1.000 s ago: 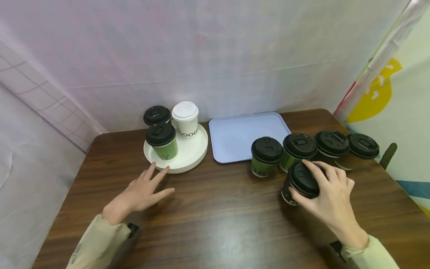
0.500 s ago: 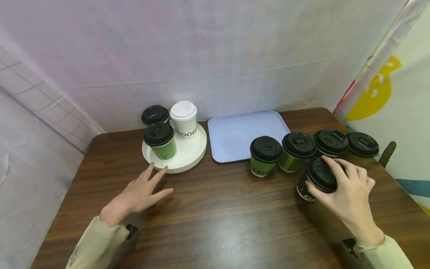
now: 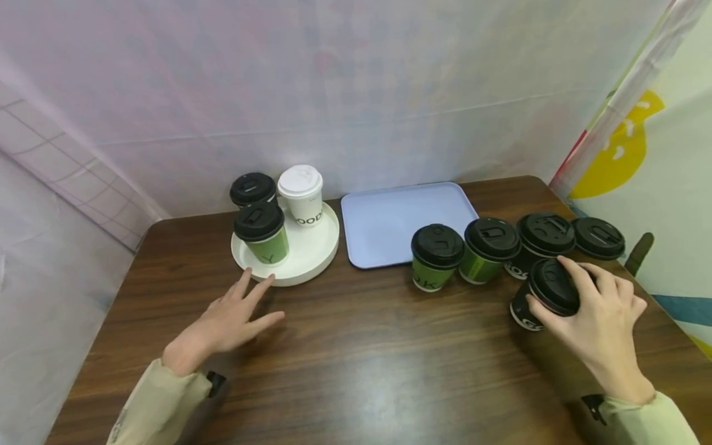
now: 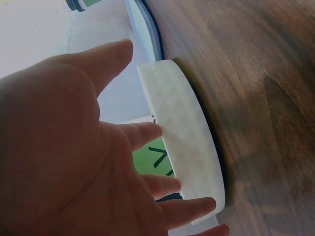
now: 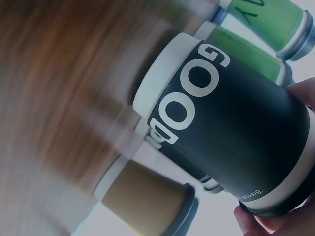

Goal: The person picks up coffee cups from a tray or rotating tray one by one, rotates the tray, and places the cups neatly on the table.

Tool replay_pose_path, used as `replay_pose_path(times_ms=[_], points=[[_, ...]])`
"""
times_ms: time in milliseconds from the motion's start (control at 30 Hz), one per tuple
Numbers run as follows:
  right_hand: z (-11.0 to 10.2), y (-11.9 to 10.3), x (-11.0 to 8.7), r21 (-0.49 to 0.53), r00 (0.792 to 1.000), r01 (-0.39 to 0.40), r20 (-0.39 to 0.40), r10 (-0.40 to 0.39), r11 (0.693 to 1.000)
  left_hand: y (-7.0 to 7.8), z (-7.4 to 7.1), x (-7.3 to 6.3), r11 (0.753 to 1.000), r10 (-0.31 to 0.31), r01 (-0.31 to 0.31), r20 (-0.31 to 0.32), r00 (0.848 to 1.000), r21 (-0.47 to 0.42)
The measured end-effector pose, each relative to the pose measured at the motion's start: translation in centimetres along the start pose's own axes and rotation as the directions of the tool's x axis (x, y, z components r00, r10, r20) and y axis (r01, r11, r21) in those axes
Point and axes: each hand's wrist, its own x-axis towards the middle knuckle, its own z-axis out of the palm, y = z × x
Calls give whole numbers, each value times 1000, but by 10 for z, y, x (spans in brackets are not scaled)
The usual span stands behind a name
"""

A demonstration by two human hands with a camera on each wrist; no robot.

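Note:
My right hand [image 3: 603,321] grips a black paper coffee cup [image 3: 521,307] from above, fingers and thumb around its black lid. The right wrist view shows white "GOOD" lettering on this cup [image 5: 231,113]. My left hand [image 3: 222,324] holds nothing; its fingers spread at the near rim of a white round tray [image 3: 317,262]. In the left wrist view, fingertips overlap the tray's side wall [image 4: 184,132]. On that tray stand a green cup [image 3: 269,248] with a black lid, a white cup [image 3: 305,204] and a black-lidded cup [image 3: 253,188] partly hidden behind.
Behind the held cup runs a row: two green cups [image 3: 431,275], a black cup [image 3: 545,233] and a brown cup [image 5: 147,194], all black-lidded. A pale blue rectangular tray [image 3: 389,228] lies at the back centre. Fabric curtains [image 3: 356,93] border the wooden table [image 3: 345,358].
My right hand has moved to the right with the black cup, in front of the row's right end. My left hand has stayed beside the round tray.

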Motion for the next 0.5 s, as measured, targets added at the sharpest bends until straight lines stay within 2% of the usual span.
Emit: replay_pose_path(times_ms=[500], points=[[-21, 32, 1, -128, 990, -134, 36, 139, 983, -2, 0, 1, 1000, -5, 5, 9, 1000, -6]])
